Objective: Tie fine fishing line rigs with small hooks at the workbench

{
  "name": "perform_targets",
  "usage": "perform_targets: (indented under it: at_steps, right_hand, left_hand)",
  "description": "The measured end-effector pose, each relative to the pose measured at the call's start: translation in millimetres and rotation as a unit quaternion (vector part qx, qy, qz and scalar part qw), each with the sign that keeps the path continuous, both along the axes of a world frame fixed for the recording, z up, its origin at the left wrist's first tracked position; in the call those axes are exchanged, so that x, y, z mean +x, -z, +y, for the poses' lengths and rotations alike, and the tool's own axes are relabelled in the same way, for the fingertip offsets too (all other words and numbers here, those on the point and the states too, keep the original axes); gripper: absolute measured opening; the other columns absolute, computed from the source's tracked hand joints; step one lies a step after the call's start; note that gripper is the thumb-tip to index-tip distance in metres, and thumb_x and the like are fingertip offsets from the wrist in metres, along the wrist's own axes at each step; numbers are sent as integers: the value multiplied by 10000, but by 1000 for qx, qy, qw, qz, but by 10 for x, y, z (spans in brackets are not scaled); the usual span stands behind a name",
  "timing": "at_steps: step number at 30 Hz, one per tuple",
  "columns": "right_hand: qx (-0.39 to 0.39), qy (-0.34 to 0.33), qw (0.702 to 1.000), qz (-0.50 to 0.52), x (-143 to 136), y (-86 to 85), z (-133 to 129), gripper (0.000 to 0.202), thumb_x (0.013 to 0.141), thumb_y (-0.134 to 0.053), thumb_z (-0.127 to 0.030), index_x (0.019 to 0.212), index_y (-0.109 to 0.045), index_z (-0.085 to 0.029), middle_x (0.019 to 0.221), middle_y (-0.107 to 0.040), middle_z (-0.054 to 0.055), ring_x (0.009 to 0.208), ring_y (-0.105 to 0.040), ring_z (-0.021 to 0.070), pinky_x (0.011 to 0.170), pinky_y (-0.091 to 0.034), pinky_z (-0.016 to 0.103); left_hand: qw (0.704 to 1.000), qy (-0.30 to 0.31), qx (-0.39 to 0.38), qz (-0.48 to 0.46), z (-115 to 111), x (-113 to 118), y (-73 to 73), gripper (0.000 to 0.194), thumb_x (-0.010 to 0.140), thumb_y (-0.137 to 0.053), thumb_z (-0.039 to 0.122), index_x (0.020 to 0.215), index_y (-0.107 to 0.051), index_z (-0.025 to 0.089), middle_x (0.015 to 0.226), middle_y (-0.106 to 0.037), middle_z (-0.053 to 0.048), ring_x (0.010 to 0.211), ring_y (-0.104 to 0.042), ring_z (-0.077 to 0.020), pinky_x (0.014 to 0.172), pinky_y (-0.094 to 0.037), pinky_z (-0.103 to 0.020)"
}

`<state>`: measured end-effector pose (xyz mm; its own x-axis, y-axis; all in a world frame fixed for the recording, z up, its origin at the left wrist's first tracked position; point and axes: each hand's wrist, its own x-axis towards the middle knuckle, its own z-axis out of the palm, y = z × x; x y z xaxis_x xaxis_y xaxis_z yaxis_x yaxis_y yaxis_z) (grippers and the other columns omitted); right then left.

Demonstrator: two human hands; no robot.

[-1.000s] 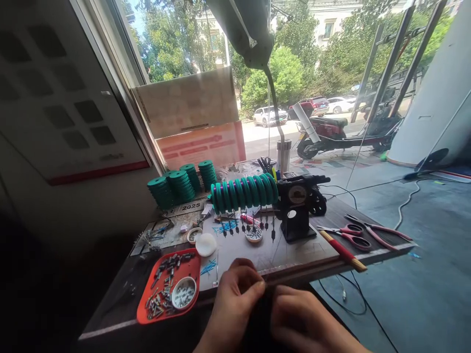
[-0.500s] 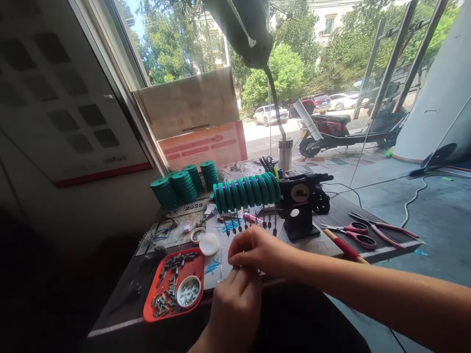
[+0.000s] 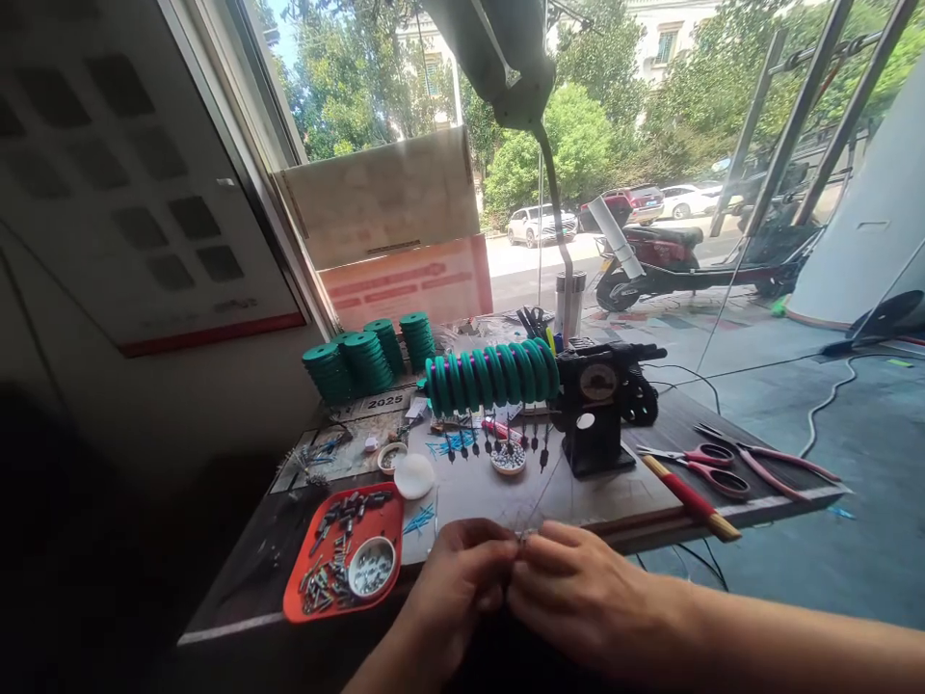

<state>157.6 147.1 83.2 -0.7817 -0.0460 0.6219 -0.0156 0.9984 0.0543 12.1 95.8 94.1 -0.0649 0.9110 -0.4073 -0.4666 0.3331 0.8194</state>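
Note:
Low at the near edge of the table, my left hand [image 3: 462, 583] and my right hand [image 3: 578, 583] meet fingertip to fingertip. Both are closed in a pinch, and whatever sits between the fingers is too small and too covered to name. Beyond them, green spools [image 3: 493, 376] sit in a row on a black winding machine [image 3: 596, 410]. Thin dark lines with small black pieces hang below the spools. A small bowl of silvery beads [image 3: 509, 458] stands beneath these lines.
Left of my hands lies a red tray [image 3: 307, 569] with metal parts and a white bowl [image 3: 371, 567]. Stacked green spools [image 3: 368, 359] stand at the back. Scissors [image 3: 704, 467], pliers [image 3: 780, 461] and a red-handled brush [image 3: 690, 496] lie on the right.
My right hand has come down and toward me, from above the left hand to beside it. The bead bowl behind is now uncovered. The camera view has shifted slightly.

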Motion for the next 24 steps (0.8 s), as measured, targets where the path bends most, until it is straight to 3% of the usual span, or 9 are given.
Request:
perform_targets:
  at_steps: [3, 7, 9, 10, 12, 16, 17, 20, 24]
  right_hand:
    - [-257, -24, 966, 33, -46, -165, 12, 218, 850, -462, -157, 672, -588, -166, 636, -597, 3, 626, -481, 130, 594, -383, 244]
    - [-543, 20, 839, 28, -298, -404, 259, 163, 824, -537, -238, 734, -614, -125, 651, -612, 7, 619, -553, 126, 604, -443, 227]
    - [-555, 18, 832, 2, -479, -454, 394, 159, 812, -540, -210, 713, -613, -110, 611, -610, 5, 578, -563, 120, 565, -451, 218]
    - [-547, 16, 837, -10, -554, -460, 439, 149, 798, -555, -192, 690, -614, -108, 590, -608, 2, 551, -559, 116, 532, -444, 208]
    - [-528, 20, 849, -25, -625, -447, 469, 125, 766, -587, -158, 654, -619, -112, 562, -600, -7, 517, -542, 108, 478, -416, 193]
    - [-452, 59, 890, 11, -369, -366, 338, 68, 767, -577, -128, 759, -643, -139, 658, -615, 11, 593, -520, 126, 546, -392, 234]
    - [-403, 63, 913, 23, -257, -332, 287, 87, 784, -558, -127, 787, -643, -144, 694, -618, 23, 625, -511, 136, 581, -383, 256]
    - [-50, 24, 998, 28, 4, -206, 153, 230, 862, -425, -98, 792, -643, -125, 690, -607, 43, 614, -466, 151, 569, -338, 296]
    - [161, 20, 986, 36, 35, -64, 90, 314, 856, -343, -46, 701, -604, -126, 737, -598, 43, 621, -441, 148, 564, -332, 307]
  left_hand:
    - [935, -28, 188, 299, -45, -11, 11, 134, 645, -666, 24, 596, -687, 148, 658, -632, -27, 616, -557, -105, 548, -399, -157]
    - [565, -92, 424, 702, -80, -97, 106, 228, 748, -546, 2, 786, -714, 152, 813, -693, -110, 700, -627, -181, 670, -452, -239]
    - [463, -91, 454, 756, -84, -139, 140, 243, 765, -528, -3, 828, -710, 144, 838, -702, -136, 676, -624, -190, 667, -448, -261]
    - [455, -81, 457, 760, -82, -149, 141, 252, 770, -519, -1, 842, -708, 149, 839, -703, -137, 664, -618, -192, 656, -444, -272]
    - [525, -59, 434, 730, -71, -147, 106, 246, 773, -514, 22, 797, -708, 171, 782, -696, -114, 650, -598, -195, 632, -430, -286]
    - [909, -17, 184, 374, -7, -99, -31, 145, 685, -624, 76, 569, -645, 161, 601, -595, -19, 547, -488, -104, 502, -349, -197]
    - [965, -9, 98, 243, 15, -94, -53, 115, 650, -654, 88, 556, -628, 150, 573, -568, 1, 492, -435, -70, 448, -303, -172]
    - [998, 7, -24, 53, 70, -94, -59, 95, 578, -683, 121, 583, -590, 136, 475, -465, 58, 388, -287, -18, 365, -187, -138]
    - [999, 17, -39, 1, 75, -84, -6, 167, 522, -699, 128, 535, -533, 134, 430, -364, 92, 371, -245, 0, 349, -161, -122]
